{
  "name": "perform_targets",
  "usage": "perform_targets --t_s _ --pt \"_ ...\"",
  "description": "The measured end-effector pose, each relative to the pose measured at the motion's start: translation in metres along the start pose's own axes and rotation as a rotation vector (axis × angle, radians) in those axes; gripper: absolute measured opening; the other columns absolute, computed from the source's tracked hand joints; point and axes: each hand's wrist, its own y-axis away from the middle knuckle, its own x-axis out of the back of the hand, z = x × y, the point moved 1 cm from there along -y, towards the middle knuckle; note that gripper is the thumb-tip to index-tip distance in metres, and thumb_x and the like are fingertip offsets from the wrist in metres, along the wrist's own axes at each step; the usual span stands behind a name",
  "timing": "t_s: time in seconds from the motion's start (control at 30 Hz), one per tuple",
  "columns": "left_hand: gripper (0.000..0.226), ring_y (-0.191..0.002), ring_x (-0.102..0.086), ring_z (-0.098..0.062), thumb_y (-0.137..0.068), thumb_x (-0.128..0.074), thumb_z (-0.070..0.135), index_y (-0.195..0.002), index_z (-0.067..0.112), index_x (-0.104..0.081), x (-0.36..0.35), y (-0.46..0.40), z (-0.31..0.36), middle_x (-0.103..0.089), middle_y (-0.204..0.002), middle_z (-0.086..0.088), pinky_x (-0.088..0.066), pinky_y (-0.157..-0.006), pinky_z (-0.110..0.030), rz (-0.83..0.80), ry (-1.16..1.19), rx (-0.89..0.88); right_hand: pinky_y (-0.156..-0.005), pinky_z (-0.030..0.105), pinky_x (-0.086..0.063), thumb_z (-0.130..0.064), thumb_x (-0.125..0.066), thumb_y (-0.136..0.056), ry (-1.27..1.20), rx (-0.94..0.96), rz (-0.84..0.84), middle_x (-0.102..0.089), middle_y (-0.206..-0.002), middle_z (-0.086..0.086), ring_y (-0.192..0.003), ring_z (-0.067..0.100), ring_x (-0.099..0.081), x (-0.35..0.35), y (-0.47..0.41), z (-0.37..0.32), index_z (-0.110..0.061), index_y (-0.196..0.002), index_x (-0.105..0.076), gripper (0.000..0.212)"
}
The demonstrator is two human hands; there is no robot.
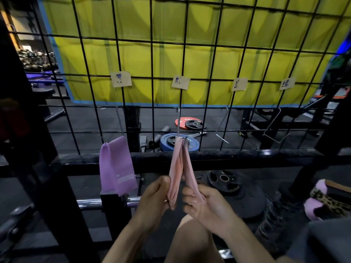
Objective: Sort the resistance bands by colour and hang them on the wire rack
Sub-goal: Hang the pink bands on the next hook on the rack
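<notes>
Two pink bands [180, 168] hang from hook, creased, pinched by hands.

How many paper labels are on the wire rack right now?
4, all along one row of the wire rack: first label at left above the purple band, second label above the pink bands, third label and fourth label to the right.

Both forearms are bare, with no sleeves reaching as far as the wrists, and no watch or bracelet on either. The left hand [154, 196] and right hand [206, 203] wear no gloves, and the fingers [190, 192] show short, plain nails. A bare knee [190, 236] shows below.
</notes>
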Motion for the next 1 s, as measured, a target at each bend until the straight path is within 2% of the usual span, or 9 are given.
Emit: perform_targets --t_s 0.17,0.3,0.5,0.6,0.67,0.73,0.8,0.87,1.0 --pt "0.042 -0.06 -0.046 -0.021 -0.101 -0.047 0.036 -0.096 -0.004 -0.06 0.004 0.002 -0.004 -0.051 -0.065 -0.015 -0.041 -0.059 -0.034 0.0 -0.161 -0.12 -0.058 0.025 -0.023 -0.008 -0.048 -0.091 0.022 0.015 0.003 -0.047 -0.068 -0.001 -0.051 0.008 -0.038 -0.005 -0.012 0.011 -0.007 -0.1 -0.065 0.019" --pt "0.034 -0.057 -0.046 -0.013 -0.105 -0.044 0.023 -0.088 -0.002 -0.06 0.0 0.001 -0.012 -0.05 -0.062 -0.011 -0.042 -0.056 -0.021 0.066 -0.232 -0.197 -0.068 0.031 -0.039 -0.017 -0.066 -0.088 0.203 0.037 -0.049 -0.057 -0.083 0.007 -0.071 0.018 -0.048 -0.007 -0.016 0.017 0.005 -0.129 -0.059 0.047" --pt "0.03 -0.053 -0.042 -0.012 -0.1 -0.047 0.029 -0.088 0.007 -0.063 -0.001 0.002 -0.017 -0.047 -0.058 -0.005 -0.041 -0.055 -0.02 0.115 -0.222 -0.197 -0.062 0.031 -0.032 -0.017 -0.049 -0.094 0.18 0.04 -0.015 -0.066 -0.08 0.011 -0.071 0.024 -0.058 -0.008 -0.012 0.026 -0.006 -0.109 -0.075 0.032" --pt "0.046 -0.074 -0.048 -0.029 -0.096 -0.053 0.038 -0.101 -0.008 -0.059 0.004 -0.001 -0.023 -0.054 -0.077 -0.026 -0.044 -0.071 -0.038 0.079 -0.02 -0.053 -0.061 0.032 -0.033 -0.017 -0.049 -0.09 0.021 0.002 0.011 -0.06 -0.069 0.011 -0.063 0.025 -0.058 -0.004 -0.008 0.026 0.0 -0.094 -0.073 0.029" --pt "0.045 -0.091 -0.046 -0.038 -0.101 -0.052 0.031 -0.111 -0.013 -0.058 0.007 -0.003 -0.026 -0.058 -0.099 -0.032 -0.04 -0.076 -0.046 0.034 0.099 0.052 -0.06 0.03 -0.031 -0.014 -0.058 -0.084 -0.113 -0.021 0.002 -0.052 -0.07 0.005 -0.058 0.018 -0.05 0.0 -0.008 0.028 -0.002 -0.102 -0.069 0.024" --pt "0.036 -0.089 -0.052 -0.041 -0.104 -0.05 0.022 -0.111 -0.011 -0.063 0.006 -0.007 -0.026 -0.063 -0.103 -0.04 -0.043 -0.077 -0.045 0.019 0.066 0.059 -0.06 0.029 -0.03 -0.014 -0.063 -0.082 -0.125 -0.033 0.005 -0.046 -0.072 0.0 -0.061 0.013 -0.041 0.004 -0.009 0.029 -0.004 -0.112 -0.069 0.032" --pt "0.026 -0.079 -0.06 -0.032 -0.104 -0.05 0.015 -0.099 -0.004 -0.067 0.001 -0.01 -0.026 -0.07 -0.089 -0.028 -0.047 -0.074 -0.038 0.079 -0.049 -0.012 -0.059 0.029 -0.032 -0.016 -0.064 -0.085 -0.016 -0.018 0.034 -0.051 -0.076 0.002 -0.064 0.013 -0.043 0.005 -0.01 0.03 -0.004 -0.126 -0.066 0.043" --pt "0.027 -0.061 -0.056 -0.016 -0.104 -0.049 0.009 -0.085 0.01 -0.069 -0.003 -0.012 -0.022 -0.066 -0.062 -0.001 -0.045 -0.059 -0.025 0.124 -0.213 -0.105 -0.058 0.029 -0.035 -0.015 -0.062 -0.086 0.102 -0.002 0.074 -0.059 -0.078 0.004 -0.059 0.013 -0.05 -0.001 -0.009 0.028 -0.008 -0.136 -0.059 0.051" --pt "0.025 -0.065 -0.063 -0.009 -0.102 -0.054 0.021 -0.083 0.026 -0.069 0.0 -0.01 -0.009 -0.07 -0.072 0.004 -0.049 -0.062 -0.026 0.11 -0.444 -0.214 -0.066 0.03 -0.043 -0.018 -0.052 -0.095 0.383 0.027 0.182 -0.07 -0.082 -0.001 -0.064 0.009 -0.064 -0.014 -0.004 0.02 -0.021 -0.118 -0.069 0.028"
